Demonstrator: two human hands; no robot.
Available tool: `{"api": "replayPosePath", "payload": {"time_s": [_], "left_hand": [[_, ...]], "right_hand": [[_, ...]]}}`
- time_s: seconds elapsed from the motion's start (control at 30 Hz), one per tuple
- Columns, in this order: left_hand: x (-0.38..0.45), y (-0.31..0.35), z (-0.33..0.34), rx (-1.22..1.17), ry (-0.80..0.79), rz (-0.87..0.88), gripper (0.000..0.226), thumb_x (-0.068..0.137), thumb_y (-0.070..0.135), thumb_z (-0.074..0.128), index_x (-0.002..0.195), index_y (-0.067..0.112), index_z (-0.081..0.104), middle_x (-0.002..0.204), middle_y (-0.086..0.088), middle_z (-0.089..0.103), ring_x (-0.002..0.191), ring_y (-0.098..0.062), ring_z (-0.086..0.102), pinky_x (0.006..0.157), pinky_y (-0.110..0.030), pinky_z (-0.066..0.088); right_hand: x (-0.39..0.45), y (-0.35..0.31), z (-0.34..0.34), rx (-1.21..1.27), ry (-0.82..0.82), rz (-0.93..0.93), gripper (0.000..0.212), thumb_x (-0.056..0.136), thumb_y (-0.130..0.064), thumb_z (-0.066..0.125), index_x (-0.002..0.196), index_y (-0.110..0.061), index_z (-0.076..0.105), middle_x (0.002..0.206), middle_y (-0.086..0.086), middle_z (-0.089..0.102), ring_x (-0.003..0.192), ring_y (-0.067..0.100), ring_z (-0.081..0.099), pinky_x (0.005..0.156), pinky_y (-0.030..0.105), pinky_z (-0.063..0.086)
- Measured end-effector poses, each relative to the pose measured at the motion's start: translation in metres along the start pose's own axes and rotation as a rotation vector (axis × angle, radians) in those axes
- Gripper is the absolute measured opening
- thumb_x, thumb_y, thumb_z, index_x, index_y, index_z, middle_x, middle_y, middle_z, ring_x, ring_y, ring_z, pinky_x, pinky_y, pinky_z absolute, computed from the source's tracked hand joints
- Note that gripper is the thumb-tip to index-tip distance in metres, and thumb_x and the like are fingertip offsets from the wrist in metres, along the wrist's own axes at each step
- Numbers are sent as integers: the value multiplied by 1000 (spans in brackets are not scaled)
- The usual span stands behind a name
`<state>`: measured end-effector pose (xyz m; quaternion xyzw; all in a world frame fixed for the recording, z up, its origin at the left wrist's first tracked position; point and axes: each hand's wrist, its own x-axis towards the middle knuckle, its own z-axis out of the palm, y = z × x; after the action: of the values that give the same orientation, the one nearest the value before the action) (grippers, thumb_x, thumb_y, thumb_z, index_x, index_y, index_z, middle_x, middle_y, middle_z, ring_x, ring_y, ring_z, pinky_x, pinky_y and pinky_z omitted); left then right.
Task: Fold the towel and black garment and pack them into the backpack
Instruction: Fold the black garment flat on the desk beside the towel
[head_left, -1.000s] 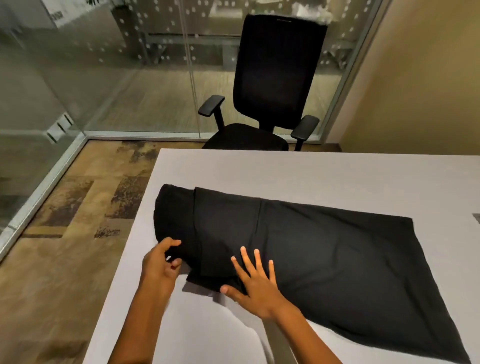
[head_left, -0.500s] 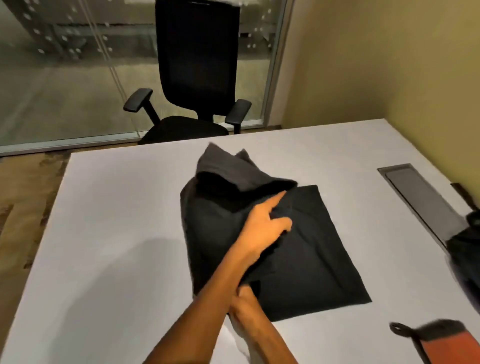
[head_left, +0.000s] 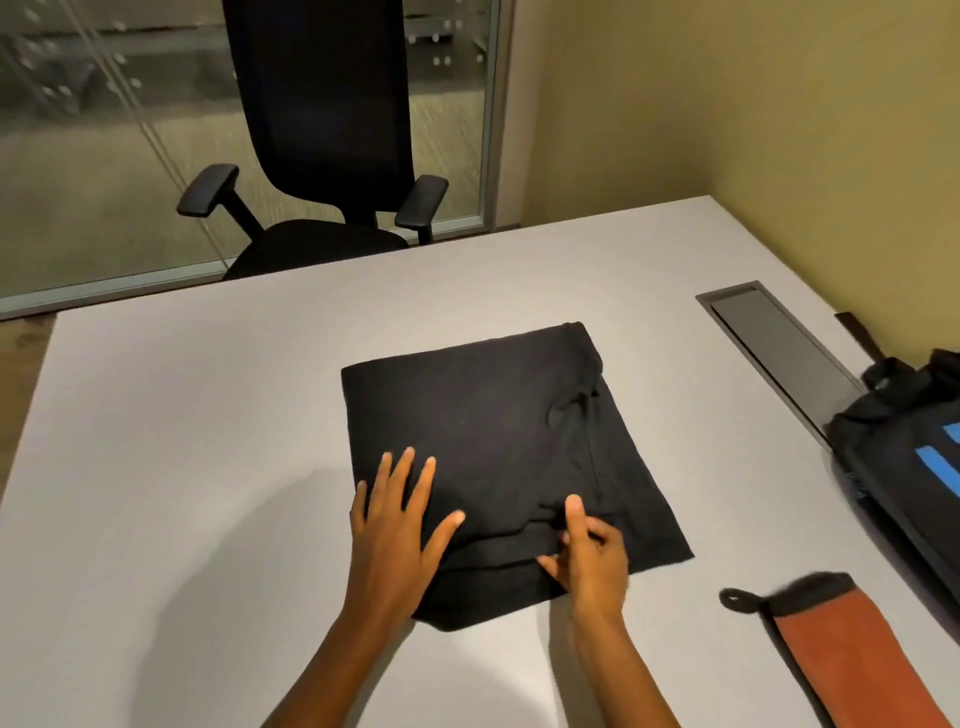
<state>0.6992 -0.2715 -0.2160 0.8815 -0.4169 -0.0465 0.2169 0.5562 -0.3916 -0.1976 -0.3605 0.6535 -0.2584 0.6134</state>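
The black garment (head_left: 493, 426) lies folded into a rough square in the middle of the grey table (head_left: 182, 441). My left hand (head_left: 400, 525) rests flat on its near left part, fingers spread. My right hand (head_left: 587, 551) pinches the edge of the upper layer at the garment's near right side. A rust-orange towel (head_left: 852, 654) with a black end and hanging loop lies folded long at the near right. The black backpack (head_left: 914, 457) with blue stripes sits at the right edge, partly cut off by the frame.
A recessed grey cable hatch (head_left: 774, 343) is set in the table between the garment and the backpack. A black office chair (head_left: 322, 156) stands beyond the far table edge. A yellow wall runs along the right, glass panels behind.
The garment's left part has been folded over to the right, from a long spread into a square. My left hand, lifting cloth 0.5 s ago, now lies flat; the view swung right.
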Motion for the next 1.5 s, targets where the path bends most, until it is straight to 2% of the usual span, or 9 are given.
{"api": "replayPosePath", "payload": {"time_s": [0.2, 0.33, 0.47, 0.7, 0.87, 1.07, 1.23, 1.4, 1.5], "left_hand": [[-23, -29, 14, 74, -225, -6, 87, 83, 80, 14, 151, 27, 7, 158, 0, 10, 143, -25, 12, 110, -49, 21], [-19, -29, 11, 168, -266, -20, 73, 92, 64, 10, 151, 22, 1, 149, -9, 37, 131, -31, 43, 95, -51, 43], [-26, -26, 12, 160, -235, 51, 100, 77, 50, 63, 151, 22, 1, 149, -10, 37, 129, -34, 45, 91, -56, 44], [-27, -27, 15, 261, -274, 35, 63, 94, 58, 4, 151, 31, 7, 158, -6, 13, 132, -33, 38, 95, -53, 40], [-27, -31, 13, 218, -310, 41, 63, 95, 60, 6, 150, 30, 10, 156, -4, 14, 131, -31, 44, 93, -53, 44], [-24, -21, 7, 134, -340, -35, 86, 70, 84, -16, 144, 48, 7, 156, 14, -12, 144, -15, -6, 107, -57, -6], [9, 6, -7, 64, -123, -52, 59, 95, 54, 22, 106, 17, 66, 132, -12, 55, 132, -29, 43, 107, -54, 33], [16, -2, 13, 122, -260, 27, 90, 81, 80, 3, 151, 23, 1, 158, -1, -9, 146, -25, -6, 118, -48, 3], [6, -11, 20, 123, -264, -59, 92, 81, 81, 8, 151, 21, 2, 159, -3, -1, 145, -26, 2, 116, -44, 7]], "right_hand": [[33, -23, 5, -98, 204, -160, 38, 79, -41, 73, 101, -17, 53, 69, 8, 60, 52, 25, 58, 64, 45, 57], [54, -27, -13, -309, 306, -356, 27, 86, -30, 66, 77, -7, 57, 76, 13, 59, 73, 35, 55, 72, 37, 44], [49, -10, -20, -666, 350, -429, 21, 91, -22, 58, 99, -3, 57, 108, 20, 52, 100, 40, 50, 74, 42, 42], [68, -47, 8, -855, 215, -590, 34, 89, -48, 56, 96, -17, 66, 109, 12, 54, 109, 35, 44, 93, 48, 35], [82, -45, 4, -859, 225, -462, 29, 84, -40, 65, 72, -14, 65, 112, 11, 53, 110, 36, 43, 93, 51, 32], [69, -36, 9, -903, 349, -512, 23, 86, -26, 65, 101, -12, 54, 121, 20, 46, 114, 41, 40, 93, 53, 31], [75, -50, 32, -1236, 31, -1110, 65, 93, -45, 41, 150, -22, 20, 159, 11, 6, 146, 34, 5, 112, 54, 12], [119, -45, 15, -1512, -122, -870, 113, 61, -93, 1, 149, -24, -14, 157, -1, -21, 144, 23, -20, 113, 61, -8], [133, -53, 5, -1538, -169, -756, 120, 54, -96, 0, 149, -24, -16, 156, -8, -23, 145, 19, -19, 113, 62, -6]]}}
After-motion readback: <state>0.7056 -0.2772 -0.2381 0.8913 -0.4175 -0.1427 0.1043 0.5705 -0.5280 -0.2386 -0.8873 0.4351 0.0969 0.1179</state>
